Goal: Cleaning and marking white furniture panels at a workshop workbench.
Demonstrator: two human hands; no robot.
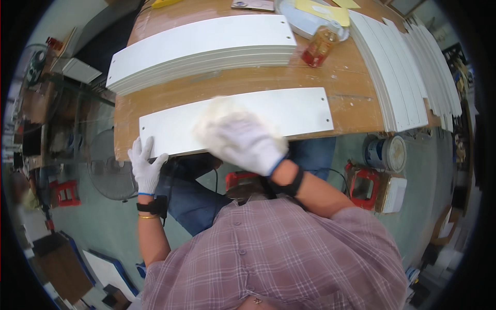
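A long white board (294,111) with small holes near its ends lies flat along the near edge of the brown table. My right hand (243,137), in a white glove, presses a pale cream cloth (219,111) onto the middle of the board; hand and cloth are blurred by motion. At the board's left end my left hand (146,163), also gloved in white, rests against the corner with its fingers spread. Beyond lies a stack of similar white boards (201,41).
On the table (341,103) stand a bottle of reddish-amber liquid (321,44) and a pale basin (297,20) with yellow sheets. More white boards (387,72) are stacked at the right. A bucket (387,153) and a red stool (364,183) stand below; a fan (111,170) is at left.
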